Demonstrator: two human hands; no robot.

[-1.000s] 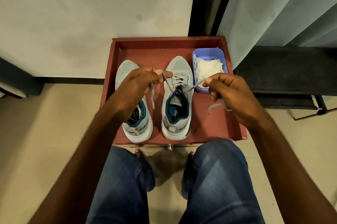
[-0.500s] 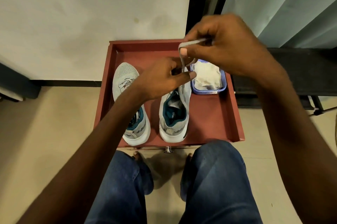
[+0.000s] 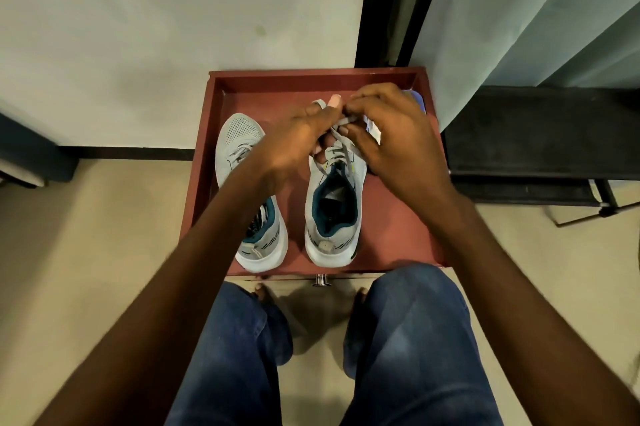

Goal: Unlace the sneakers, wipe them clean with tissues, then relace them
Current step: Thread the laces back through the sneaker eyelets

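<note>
From the head view, the only one I have, I see both hands meeting above the forward part of the right-hand sneaker (image 3: pixel 334 203), which stands on the red tray (image 3: pixel 398 235) with its toe away from me and its heel toward my knees, so its long axis runs straight out from the body; the left hand (image 3: pixel 294 145) pinches a grey lace (image 3: pixel 341 134) at its raised fingertips, and the right hand (image 3: pixel 398 134) grips the same lace just beside it, the strands crossing between them and running down to the eyelets directly below; neither hand is clearly nearer, both sit right over the tongue, so I judge the coming move is a pull or tuck along that axis at the upper eyelets; the left-hand sneaker (image 3: pixel 242 148) lies parallel just beside, partly under the left forearm, its laces in place as far as I can tell; a blue tub (image 3: pixel 417 101) peeps out behind the right hand, contents mostly hidden.
</note>
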